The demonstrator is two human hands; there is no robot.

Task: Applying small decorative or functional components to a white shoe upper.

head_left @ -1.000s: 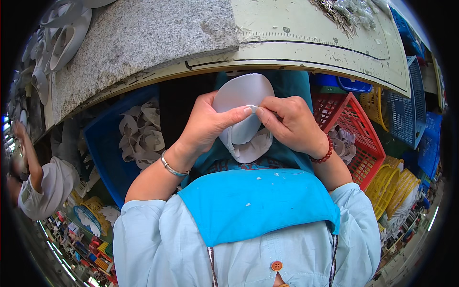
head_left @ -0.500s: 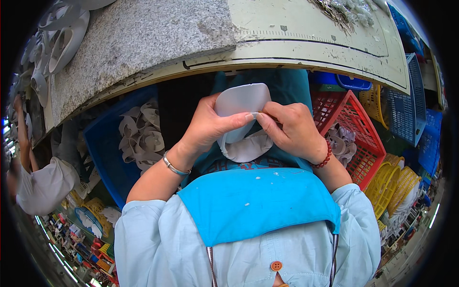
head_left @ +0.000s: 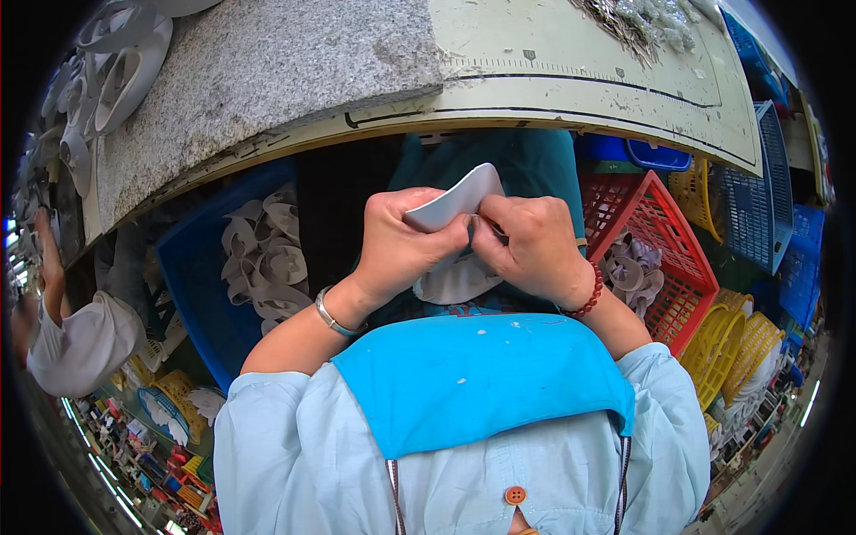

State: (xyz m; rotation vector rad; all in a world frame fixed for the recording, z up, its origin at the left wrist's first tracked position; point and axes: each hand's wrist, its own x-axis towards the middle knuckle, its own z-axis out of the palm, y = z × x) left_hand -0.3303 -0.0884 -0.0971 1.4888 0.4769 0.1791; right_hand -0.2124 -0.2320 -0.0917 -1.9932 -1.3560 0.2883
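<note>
A white shoe upper (head_left: 458, 200) is held above my lap, its smooth stiff panel standing up and tilted between both hands. My left hand (head_left: 399, 242) is closed on its left side, the thumb pressed near the middle edge. With thumb and finger bent together, my right hand (head_left: 540, 239) pinches the edge right beside the left thumb. Whatever lies between those fingertips is too small to make out. Below the hands, the softer, rounded part of the same upper hangs over my apron (head_left: 481, 374). My fingers hide the stretch in between.
Ahead is a workbench (head_left: 571, 89) with a granite slab (head_left: 294, 71) and more white uppers (head_left: 134, 85) at far left. A blue bin (head_left: 192, 308) of uppers stands left, a red basket (head_left: 687, 267) right, beside yellow baskets (head_left: 718, 348). Another person's sleeve (head_left: 85, 348) shows at left.
The upper's panel has tipped, now showing more edge-on. My left fingers have curled further round it, and both hands are bent closer together at the pinched edge.
</note>
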